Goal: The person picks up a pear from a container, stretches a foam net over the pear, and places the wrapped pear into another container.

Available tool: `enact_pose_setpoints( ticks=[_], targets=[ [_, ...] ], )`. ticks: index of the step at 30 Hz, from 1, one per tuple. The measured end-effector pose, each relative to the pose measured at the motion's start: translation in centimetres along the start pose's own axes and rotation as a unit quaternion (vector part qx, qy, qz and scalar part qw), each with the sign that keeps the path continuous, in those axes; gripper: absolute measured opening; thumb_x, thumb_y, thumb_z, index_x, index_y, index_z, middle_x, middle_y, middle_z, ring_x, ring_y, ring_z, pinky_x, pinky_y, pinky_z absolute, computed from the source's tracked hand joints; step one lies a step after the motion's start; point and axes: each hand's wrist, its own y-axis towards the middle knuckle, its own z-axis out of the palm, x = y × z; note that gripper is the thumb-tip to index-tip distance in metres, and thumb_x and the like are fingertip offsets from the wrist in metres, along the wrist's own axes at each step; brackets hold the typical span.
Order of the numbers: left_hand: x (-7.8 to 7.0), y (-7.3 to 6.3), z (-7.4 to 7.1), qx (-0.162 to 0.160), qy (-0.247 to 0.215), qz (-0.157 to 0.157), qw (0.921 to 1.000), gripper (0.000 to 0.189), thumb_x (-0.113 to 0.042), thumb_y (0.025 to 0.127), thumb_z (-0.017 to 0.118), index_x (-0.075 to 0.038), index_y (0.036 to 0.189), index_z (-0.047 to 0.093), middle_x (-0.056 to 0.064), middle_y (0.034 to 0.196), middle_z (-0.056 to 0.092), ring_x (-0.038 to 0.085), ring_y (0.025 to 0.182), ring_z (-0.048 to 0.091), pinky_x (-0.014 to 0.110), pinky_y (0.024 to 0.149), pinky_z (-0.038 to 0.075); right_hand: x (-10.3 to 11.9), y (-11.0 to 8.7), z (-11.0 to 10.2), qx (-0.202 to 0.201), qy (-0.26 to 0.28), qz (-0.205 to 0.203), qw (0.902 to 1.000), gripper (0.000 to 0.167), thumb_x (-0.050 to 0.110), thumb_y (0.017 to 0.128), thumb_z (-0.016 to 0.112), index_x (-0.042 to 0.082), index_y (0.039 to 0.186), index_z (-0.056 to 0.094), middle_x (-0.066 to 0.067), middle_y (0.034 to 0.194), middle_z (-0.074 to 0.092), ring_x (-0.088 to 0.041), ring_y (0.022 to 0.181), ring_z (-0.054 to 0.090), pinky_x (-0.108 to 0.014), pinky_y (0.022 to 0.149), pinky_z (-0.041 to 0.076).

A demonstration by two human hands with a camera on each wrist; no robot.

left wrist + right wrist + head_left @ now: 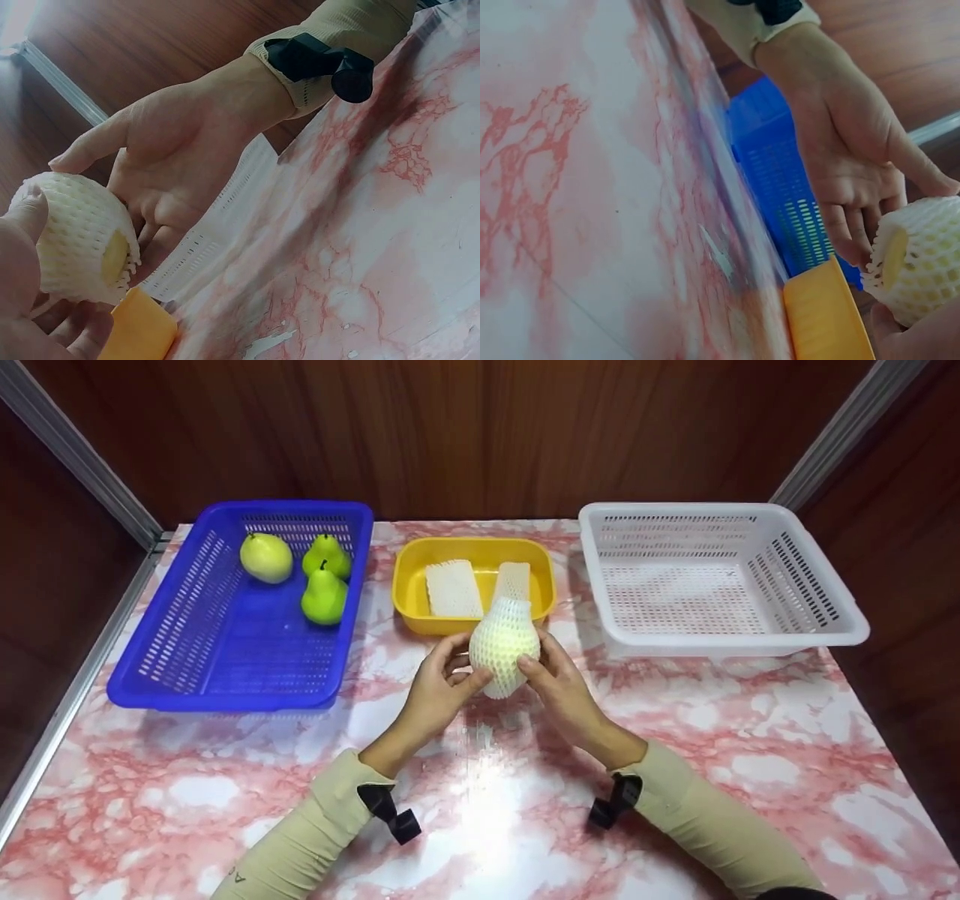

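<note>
A pale fruit in a white foam net sleeve (504,649), probably a pear, is held up in front of the yellow box. From its left side, my left hand (437,684) grips it between thumb and fingers. My right hand (564,686) pinches the opposite side, the thumb lying on the netting. In the left wrist view, yellow skin shows through the open end of the foam net (75,236). The right wrist view also shows that end of the netted fruit (919,259). Parts of the fingers are hidden behind the fruit.
At the left stands a blue basket (262,660) containing a yellowish pear (267,559) and two green pears (324,596). A yellow box (405,596) with folded white foam nets (454,589) is just beyond the hands. On the right is a white basket (720,641).
</note>
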Motion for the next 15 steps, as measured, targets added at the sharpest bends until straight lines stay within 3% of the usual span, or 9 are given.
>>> enact_pose_setpoints(
  ticks=[3, 8, 11, 15],
  targets=[
    [-0.12, -0.08, -0.02, -0.005, -0.007, -0.001, 1.0000, 0.085, -0.051, 0.087, 0.077, 0.007, 0.141, 0.046, 0.023, 0.138, 0.051, 0.031, 0.121, 0.058, 0.042, 0.099, 0.054, 0.20, 0.00, 0.06, -0.007, -0.008, 0.012, 0.9999, 0.066, 0.015, 0.104, 0.054, 0.000, 0.160, 0.023, -0.024, 0.155, 0.036, -0.026, 0.132, 0.047, -0.034, 0.109, 0.045],
    [-0.37, -0.16, 0.03, -0.028, -0.009, -0.003, 0.9996, 0.044, -0.019, 0.106, 0.058, 0.010, 0.138, 0.047, 0.024, 0.134, 0.053, 0.028, 0.113, 0.061, 0.042, 0.093, 0.057, 0.38, 0.00, 0.04, -0.025, -0.011, 0.011, 0.9996, 0.062, 0.012, 0.104, 0.052, 0.007, 0.160, 0.025, -0.023, 0.153, 0.037, -0.030, 0.132, 0.047, -0.044, 0.111, 0.044],
    [-0.50, -0.08, 0.09, -0.041, -0.015, 0.002, 0.9991, 0.034, -0.006, 0.105, 0.053, 0.011, 0.135, 0.048, 0.024, 0.131, 0.055, 0.025, 0.108, 0.063, 0.048, 0.092, 0.056, 0.44, 0.00, 0.10, -0.039, -0.002, 0.008, 0.9992, 0.053, 0.010, 0.103, 0.052, 0.008, 0.152, 0.030, -0.021, 0.148, 0.043, -0.028, 0.128, 0.050, -0.046, 0.111, 0.044],
    [-0.59, -0.02, 0.00, -0.040, -0.027, -0.005, 0.9988, 0.041, -0.007, 0.102, 0.060, 0.010, 0.136, 0.046, 0.023, 0.131, 0.054, 0.025, 0.111, 0.060, 0.045, 0.093, 0.055, 0.45, -0.05, 0.24, -0.042, 0.013, 0.008, 0.9990, 0.044, 0.010, 0.103, 0.049, 0.006, 0.144, 0.034, -0.018, 0.145, 0.046, -0.024, 0.126, 0.053, -0.042, 0.108, 0.046]
  ],
)
